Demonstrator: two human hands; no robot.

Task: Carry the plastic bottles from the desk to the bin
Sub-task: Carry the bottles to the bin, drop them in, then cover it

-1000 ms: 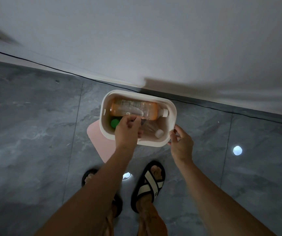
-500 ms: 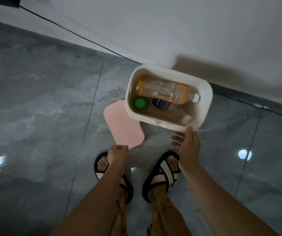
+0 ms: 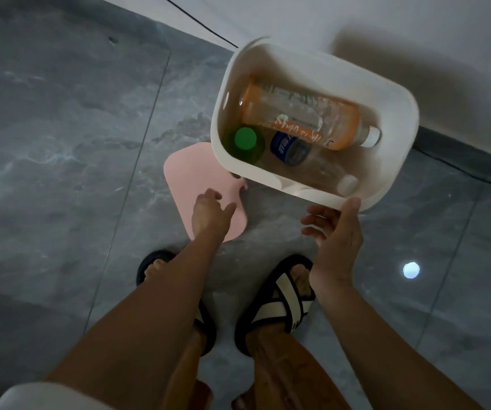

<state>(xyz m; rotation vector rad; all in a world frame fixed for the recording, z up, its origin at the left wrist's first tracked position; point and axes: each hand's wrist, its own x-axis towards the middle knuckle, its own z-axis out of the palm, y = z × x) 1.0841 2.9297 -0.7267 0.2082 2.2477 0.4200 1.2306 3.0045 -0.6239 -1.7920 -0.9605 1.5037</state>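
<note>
A white plastic bin (image 3: 398, 149) stands on the grey floor against the wall. Three plastic bottles lie inside it: one with an orange label (image 3: 303, 119), one with a green cap (image 3: 245, 139), and a clear one with a blue label (image 3: 293, 149) and a white cap. My right hand (image 3: 336, 235) is at the bin's near rim, thumb tip against the rim, fingers spread in front of its outer wall. My left hand (image 3: 210, 214) hangs over a pink lid (image 3: 185, 176) lying flat on the floor beside the bin, fingers loosely apart, holding nothing.
A black cable (image 3: 199, 20) runs along the foot of the white wall (image 3: 386, 22) behind the bin. My feet in black and white sandals (image 3: 279, 294) stand just in front of the bin and lid. Glossy grey tiles stretch out to the left and right.
My left hand has let go of a bottle inside the bin, pulled out, and come down over the pink lid. My right hand has stayed at the bin's rim. My view has shifted closer.
</note>
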